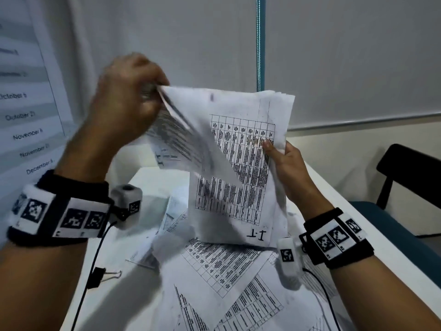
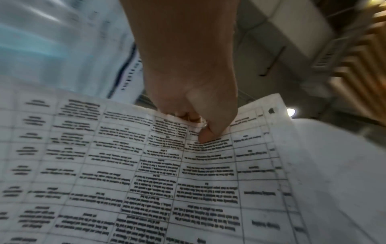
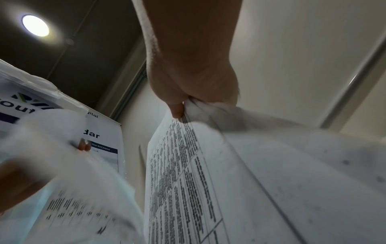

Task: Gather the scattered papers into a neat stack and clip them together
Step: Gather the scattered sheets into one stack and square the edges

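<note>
In the head view my right hand grips the right edge of an upright stack of printed papers, thumb on its front, the lower edge down among the loose sheets. My left hand is raised at the upper left and pinches the top edge of one sheet, which hangs in front of the stack. The left wrist view has my thumb pressed on that table-printed sheet. The right wrist view shows my right hand clamping the stack. Several loose sheets lie askew on the table. A black binder clip lies at the left.
The white table stands against a wall with a printed calendar poster on the left. A dark chair with a teal seat stands to the right. Thin black cables run from both wrist cameras over the table.
</note>
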